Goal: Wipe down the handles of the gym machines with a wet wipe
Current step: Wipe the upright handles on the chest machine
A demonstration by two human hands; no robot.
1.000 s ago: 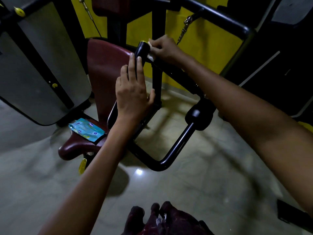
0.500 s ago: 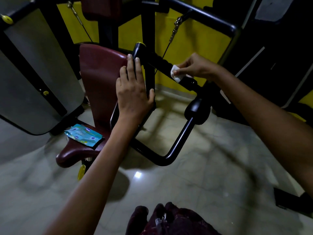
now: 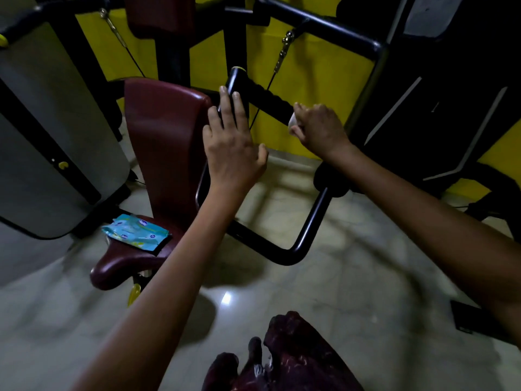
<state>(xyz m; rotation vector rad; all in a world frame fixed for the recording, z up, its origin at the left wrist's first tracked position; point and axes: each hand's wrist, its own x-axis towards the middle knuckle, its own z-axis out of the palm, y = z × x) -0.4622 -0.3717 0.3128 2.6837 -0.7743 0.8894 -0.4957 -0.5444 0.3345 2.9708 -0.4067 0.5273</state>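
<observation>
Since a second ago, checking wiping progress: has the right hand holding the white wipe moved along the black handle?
Yes. The right hand slid its white wipe down the black handle, away from the yellow-rimmed end.

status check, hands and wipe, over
Left hand flat, bracing the handle. Right hand pinches wipe on the grip. Nothing in the way.

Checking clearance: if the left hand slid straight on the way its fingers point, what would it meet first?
Likely the yellow-capped end of the black handle that the left hand rests against; beyond that, depth is unclear.
</observation>
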